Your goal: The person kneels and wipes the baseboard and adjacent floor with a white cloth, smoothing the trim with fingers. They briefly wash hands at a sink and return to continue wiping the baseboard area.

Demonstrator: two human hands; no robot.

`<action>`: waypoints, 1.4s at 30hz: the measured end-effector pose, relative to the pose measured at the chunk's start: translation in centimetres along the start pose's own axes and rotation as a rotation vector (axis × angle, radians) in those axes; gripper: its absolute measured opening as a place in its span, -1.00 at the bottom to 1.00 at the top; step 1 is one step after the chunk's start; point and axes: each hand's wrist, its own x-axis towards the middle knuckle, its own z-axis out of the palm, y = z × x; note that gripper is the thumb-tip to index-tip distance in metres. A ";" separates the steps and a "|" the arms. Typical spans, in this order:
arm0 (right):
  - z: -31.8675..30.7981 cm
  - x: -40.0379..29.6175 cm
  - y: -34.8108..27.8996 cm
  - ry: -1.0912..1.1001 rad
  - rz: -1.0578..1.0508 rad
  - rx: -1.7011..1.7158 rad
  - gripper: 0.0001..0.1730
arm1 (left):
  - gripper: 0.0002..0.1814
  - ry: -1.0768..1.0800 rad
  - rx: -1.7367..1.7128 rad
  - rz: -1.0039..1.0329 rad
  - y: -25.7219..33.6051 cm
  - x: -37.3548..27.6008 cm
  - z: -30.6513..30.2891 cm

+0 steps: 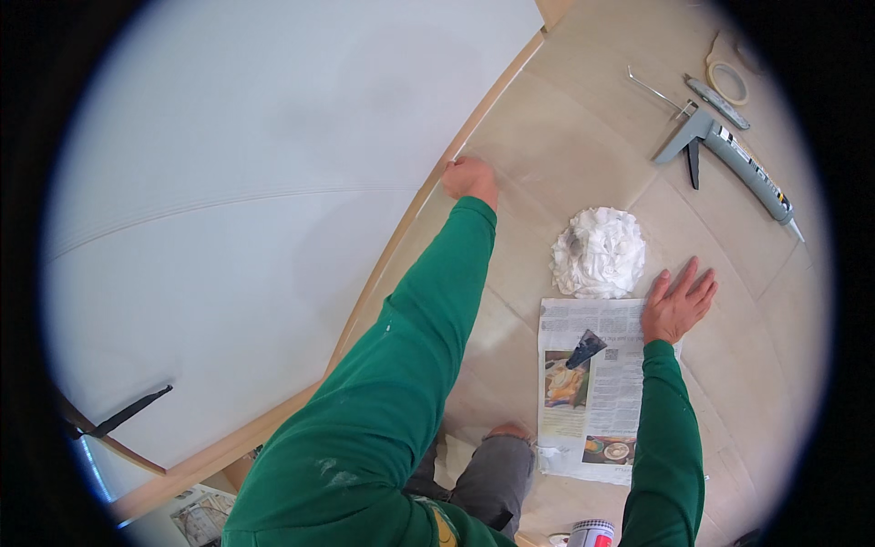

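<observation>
My left hand (469, 179) is curled, its fingertips at the lower edge of a wooden trim strip (392, 247), where a thin white line runs between trim and tiled floor. Whether it holds anything small is hidden. My right hand (678, 304) lies with fingers spread, partly over the corner of a newspaper sheet (615, 396) and partly on the tiles, holding nothing. A dark, smeared putty knife or scraper blade (586, 349) rests on the newspaper. Just beyond the sheet sits a crumpled heap of white paper or cloth (600, 253) with a grey smudge.
A grey caulking gun (745, 164) with a cartridge lies at the upper right, near a utility knife (717, 102) and a masking tape roll (727, 83). A white panel (273, 137) rises on the left, with a black handle (133, 410). A can (591, 533) stands at the bottom.
</observation>
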 end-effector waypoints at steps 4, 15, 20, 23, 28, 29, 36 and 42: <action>-0.2 0.3 0.4 -0.007 0.013 -0.003 -0.29 | -0.71 -0.037 0.127 0.107 0.7 -2.0 1.1; -0.3 0.6 0.5 -0.042 0.022 0.027 -0.28 | -0.73 -0.155 0.213 0.240 5.9 -5.7 8.7; -0.3 0.7 0.5 -0.044 0.027 0.045 -0.28 | -0.73 -0.179 0.213 0.345 8.3 -8.0 13.1; -0.4 0.9 1.2 -0.051 0.044 0.016 -0.27 | -0.74 -0.286 0.263 0.383 9.8 -10.9 16.0; -0.5 0.8 0.0 -0.089 0.035 0.052 -0.26 | -0.73 -0.295 0.084 0.244 12.0 -10.1 22.3; -0.5 0.9 0.6 -0.092 0.046 0.026 -0.25 | -0.72 -0.336 0.084 0.224 12.8 -12.4 23.2; -0.4 0.7 0.1 -0.065 0.019 0.036 -0.26 | -0.66 -0.604 -0.143 0.676 13.5 -14.3 21.6; -0.2 0.6 1.1 -0.007 0.016 -0.007 -0.27 | -0.62 -1.022 -0.388 0.615 -0.3 -16.9 3.4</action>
